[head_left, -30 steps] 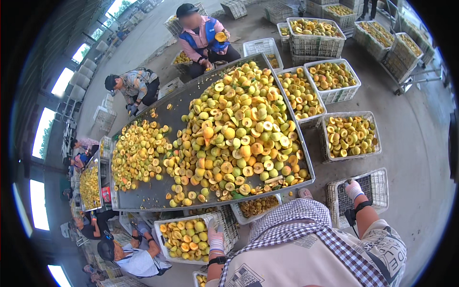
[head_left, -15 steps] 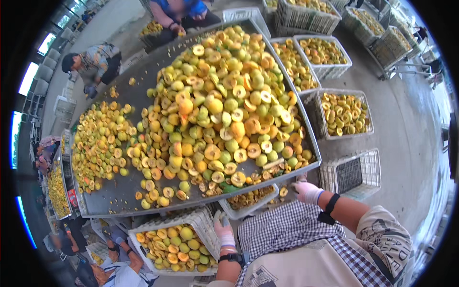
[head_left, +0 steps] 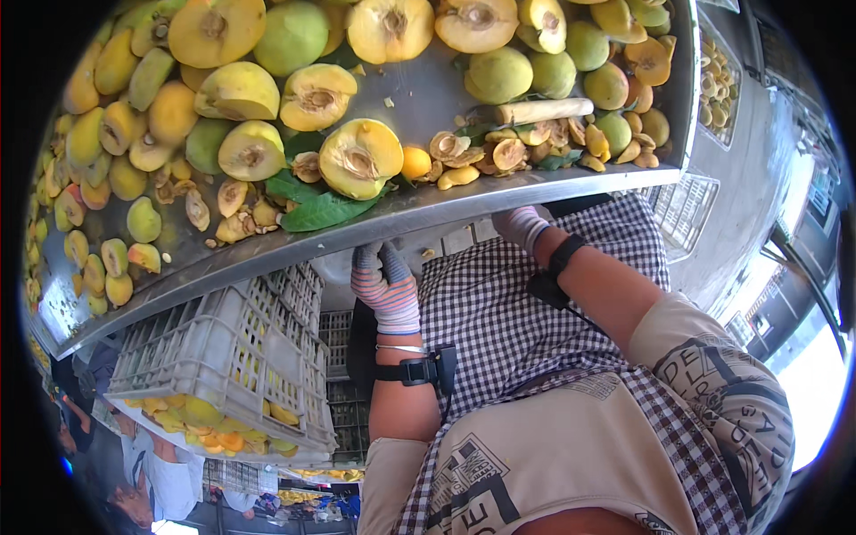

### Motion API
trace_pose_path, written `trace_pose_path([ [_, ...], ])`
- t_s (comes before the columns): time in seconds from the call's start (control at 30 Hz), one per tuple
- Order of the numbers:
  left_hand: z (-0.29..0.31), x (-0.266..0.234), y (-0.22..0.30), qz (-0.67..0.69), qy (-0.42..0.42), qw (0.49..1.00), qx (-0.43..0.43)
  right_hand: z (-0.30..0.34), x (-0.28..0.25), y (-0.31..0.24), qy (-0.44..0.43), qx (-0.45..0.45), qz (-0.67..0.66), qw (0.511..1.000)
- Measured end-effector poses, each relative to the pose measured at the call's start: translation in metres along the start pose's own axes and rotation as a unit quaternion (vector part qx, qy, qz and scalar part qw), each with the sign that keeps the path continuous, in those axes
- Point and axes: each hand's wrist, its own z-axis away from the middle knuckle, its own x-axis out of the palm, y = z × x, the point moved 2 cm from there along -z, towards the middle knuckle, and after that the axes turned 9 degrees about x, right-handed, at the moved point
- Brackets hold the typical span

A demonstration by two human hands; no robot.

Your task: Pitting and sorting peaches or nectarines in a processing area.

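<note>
My left hand (head_left: 385, 287), in a striped knit glove, is just below the near rim of the metal table (head_left: 499, 193). Its fingers are bent together, and what they hold, if anything, is hidden. To its right, my right hand (head_left: 520, 225), gloved too, reaches under the same rim, which hides its fingers. Above the hands, halved yellow-green stone fruit (head_left: 361, 159) lies cut side up on the metal. Around it are a green leaf (head_left: 330, 212), brown pits and peel scraps (head_left: 510, 155), and a pale wooden handle (head_left: 546, 111).
A tilted grey plastic crate (head_left: 223, 343) of fruit stands left of my left arm. My checked apron (head_left: 535, 276) covers my lap between the arms. An openwork crate (head_left: 687, 214) sits on the floor at right, and people (head_left: 160, 473) are at lower left.
My view has dropped closer to the table's near edge, so the fruit looks larger. Both hands now lie nearer the rim, the right partly beneath it; the white tub of scraps is mostly hidden.
</note>
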Motion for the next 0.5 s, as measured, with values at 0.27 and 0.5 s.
trace_pose_path([
  [0.27, -0.007, -0.004, -0.009, -0.114, -0.272, 0.942, 0.158, -0.022, 0.015, 0.102, -0.108, 0.12, 0.114, 0.98],
  [0.5, -0.031, -0.021, 0.006, 0.092, -0.28, 0.952, 0.088, -0.085, 0.068, 0.078, -0.063, 0.206, 0.054, 0.975],
])
